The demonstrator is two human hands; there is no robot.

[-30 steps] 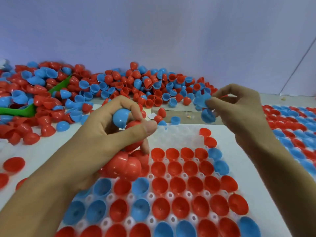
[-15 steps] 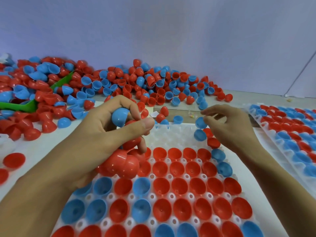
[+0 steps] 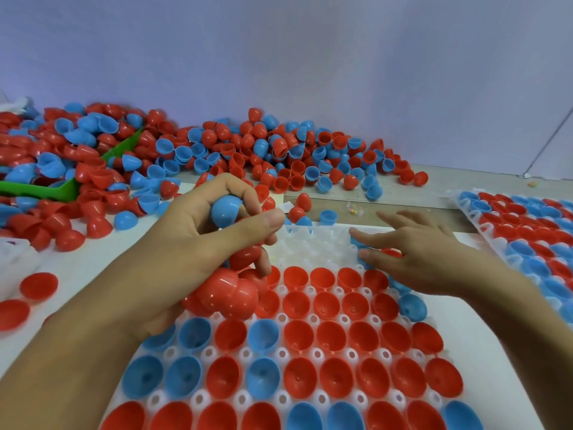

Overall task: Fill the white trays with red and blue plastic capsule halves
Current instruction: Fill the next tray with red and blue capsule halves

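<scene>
White tray at near edge of tabletop, mostly filled with red and blue capsule halves; far rows unfilled. Left hand over tray's left side, fingers curled round clutch of halves, blue half pinched on top, red ones below. Right hand flat, fingers straight, over tray's far right corner. Loose pile along far edge. Second tray at right edge, full.

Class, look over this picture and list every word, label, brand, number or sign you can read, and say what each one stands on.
None: no readable text shows anywhere.
The capsule halves, the white tray and the green scoop bear no print.
A small scrap on the table beyond the tray has coloured specks, too small to read.
</scene>
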